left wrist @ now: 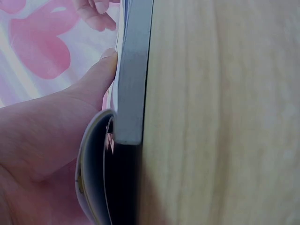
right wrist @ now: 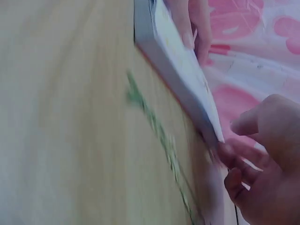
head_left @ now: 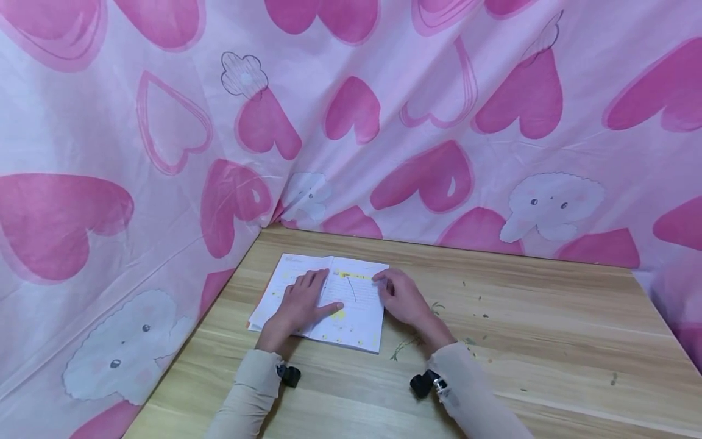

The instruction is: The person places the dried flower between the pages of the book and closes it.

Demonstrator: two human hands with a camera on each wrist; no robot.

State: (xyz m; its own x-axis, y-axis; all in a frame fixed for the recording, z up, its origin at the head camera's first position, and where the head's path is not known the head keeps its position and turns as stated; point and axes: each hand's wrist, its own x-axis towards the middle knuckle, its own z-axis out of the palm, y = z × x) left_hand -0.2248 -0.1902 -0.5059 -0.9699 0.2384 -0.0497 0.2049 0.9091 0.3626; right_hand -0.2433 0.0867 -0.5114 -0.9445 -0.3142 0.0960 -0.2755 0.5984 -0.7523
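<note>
An open book (head_left: 362, 335) with white printed pages and yellow patches lies on the wooden table. A thin dark diagonal stroke crosses the ruled lines of its right page. My left hand (head_left: 301, 302) rests across the middle fold, fingers spread over the left page and thumb on the right page. In the left wrist view, the left-hand pages bulge up in a curve beside the thick page block (left wrist: 133, 75). My right hand (head_left: 403, 296) is at the book's upper right corner. In the right wrist view its fingertips (right wrist: 225, 152) touch the book's edge, with the thumb apart from them.
The wooden table (head_left: 548, 329) carries small dark green marks and a green sprig-like pattern (right wrist: 159, 131) beside the book. A pink curtain (head_left: 351, 171) with hearts hangs along the table's back and left edges. Small black devices (head_left: 289, 375) are strapped to both wrists.
</note>
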